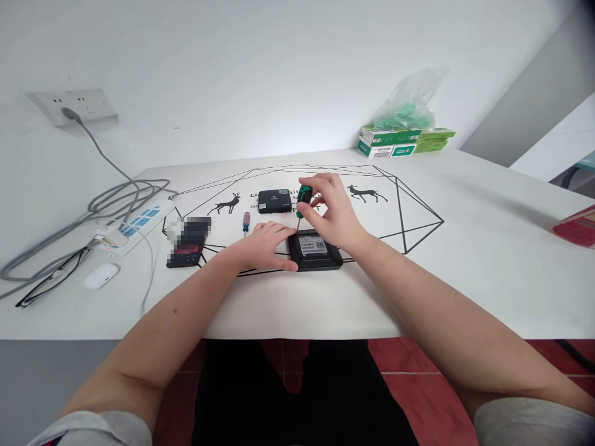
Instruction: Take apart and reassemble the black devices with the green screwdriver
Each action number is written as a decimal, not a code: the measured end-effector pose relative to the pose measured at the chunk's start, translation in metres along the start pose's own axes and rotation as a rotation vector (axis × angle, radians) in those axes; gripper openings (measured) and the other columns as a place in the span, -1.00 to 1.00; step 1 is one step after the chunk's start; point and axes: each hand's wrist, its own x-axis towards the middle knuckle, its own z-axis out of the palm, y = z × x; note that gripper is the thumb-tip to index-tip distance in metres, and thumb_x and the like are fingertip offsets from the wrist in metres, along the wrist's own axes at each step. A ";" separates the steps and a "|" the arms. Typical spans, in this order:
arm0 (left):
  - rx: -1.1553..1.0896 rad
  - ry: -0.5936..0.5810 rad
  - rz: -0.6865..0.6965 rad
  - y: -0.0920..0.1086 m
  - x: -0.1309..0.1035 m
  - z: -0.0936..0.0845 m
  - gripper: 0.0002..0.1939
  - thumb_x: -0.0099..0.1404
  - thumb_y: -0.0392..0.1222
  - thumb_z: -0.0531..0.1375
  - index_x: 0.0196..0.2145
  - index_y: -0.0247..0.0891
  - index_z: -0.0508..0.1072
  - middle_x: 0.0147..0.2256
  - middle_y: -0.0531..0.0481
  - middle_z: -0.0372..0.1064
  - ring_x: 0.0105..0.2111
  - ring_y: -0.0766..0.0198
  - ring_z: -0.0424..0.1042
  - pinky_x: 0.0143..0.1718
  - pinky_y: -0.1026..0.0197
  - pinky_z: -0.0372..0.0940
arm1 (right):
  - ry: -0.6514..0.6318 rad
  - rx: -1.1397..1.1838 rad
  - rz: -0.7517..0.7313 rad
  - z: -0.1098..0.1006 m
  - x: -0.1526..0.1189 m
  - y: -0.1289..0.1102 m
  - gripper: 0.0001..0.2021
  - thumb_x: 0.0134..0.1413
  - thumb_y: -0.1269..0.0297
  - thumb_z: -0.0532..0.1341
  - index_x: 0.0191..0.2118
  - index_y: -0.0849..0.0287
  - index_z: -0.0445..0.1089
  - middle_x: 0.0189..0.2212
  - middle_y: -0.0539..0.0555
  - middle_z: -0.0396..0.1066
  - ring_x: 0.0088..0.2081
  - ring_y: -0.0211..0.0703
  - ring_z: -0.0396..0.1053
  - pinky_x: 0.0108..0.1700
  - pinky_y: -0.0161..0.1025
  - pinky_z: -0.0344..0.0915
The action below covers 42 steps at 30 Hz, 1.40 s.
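A black electronic box (304, 262) with a white printed label lies flat near the front of the table. My left hand (267, 249) grips its left side, the thumb at the near corner and the fingers at the far one. In my right hand (337, 214) is a green and black screwdriver (305, 194), held nearly upright. Its shaft points down at the far left corner of the box; the tip is too small to make out. Behind them sits a second black box (274, 202). A smaller screwdriver (246, 222) with a reddish and blue handle lies left of it.
Left of my hand are a phone (189, 244), a power strip (146, 218) with looping grey cables, a white earphone case (101, 276) and glasses (53, 277). Green and white cartons (389, 137) stand at the back right, a plastic bag (406, 111) on top.
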 end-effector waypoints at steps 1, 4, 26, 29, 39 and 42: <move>0.000 0.001 0.000 0.000 0.000 0.000 0.05 0.37 0.50 0.27 0.54 -0.22 0.22 0.50 -0.29 0.21 0.49 -0.29 0.09 0.51 -0.25 -0.05 | -0.004 0.002 0.007 0.001 0.000 0.001 -0.57 0.40 0.14 0.30 0.32 -0.09 0.40 0.10 0.19 0.37 0.00 0.04 0.46 -0.12 0.04 0.68; 0.002 0.003 0.004 -0.002 0.001 0.001 0.04 0.37 0.50 0.27 0.54 -0.22 0.23 0.50 -0.30 0.22 0.48 -0.29 0.11 0.51 -0.25 -0.05 | -0.001 -0.003 0.026 0.002 -0.001 0.002 -0.52 0.39 0.14 0.30 0.36 -0.11 0.35 0.11 0.17 0.36 -0.03 0.02 0.45 -0.12 0.03 0.70; 0.005 -0.013 -0.014 0.000 -0.001 -0.001 0.06 0.36 0.53 0.27 0.56 -0.17 0.19 0.53 -0.26 0.16 0.51 -0.29 0.06 0.52 -0.25 -0.06 | 0.072 0.009 0.068 0.000 0.000 0.004 -0.49 0.37 0.10 0.31 0.35 -0.07 0.30 0.17 0.18 0.39 -0.02 0.02 0.51 -0.10 0.02 0.68; -0.004 -0.008 -0.006 0.000 -0.001 -0.001 0.06 0.36 0.52 0.28 0.56 -0.15 0.19 0.53 -0.25 0.18 0.51 -0.30 0.05 0.53 -0.26 -0.07 | 0.047 0.011 0.065 0.001 -0.001 0.003 -0.52 0.38 0.13 0.29 0.34 -0.05 0.32 0.16 0.19 0.42 -0.02 0.04 0.52 -0.06 0.07 0.68; 0.001 -0.001 0.003 0.001 -0.001 -0.001 0.05 0.36 0.54 0.27 0.55 -0.15 0.22 0.51 -0.27 0.19 0.46 -0.34 0.12 0.50 -0.28 -0.04 | -0.049 0.057 0.053 0.001 -0.002 -0.004 -0.54 0.52 0.13 0.09 0.42 -0.06 0.34 0.23 0.24 0.51 0.16 0.16 0.53 0.13 0.25 0.65; 0.001 -0.001 -0.001 0.001 0.000 -0.001 0.04 0.36 0.53 0.27 0.54 -0.17 0.23 0.51 -0.27 0.20 0.48 -0.33 0.11 0.51 -0.26 -0.05 | -0.043 0.030 0.047 0.001 0.000 -0.001 -0.55 0.48 0.02 0.19 0.37 -0.08 0.39 0.23 0.23 0.49 0.15 0.16 0.51 0.05 0.22 0.68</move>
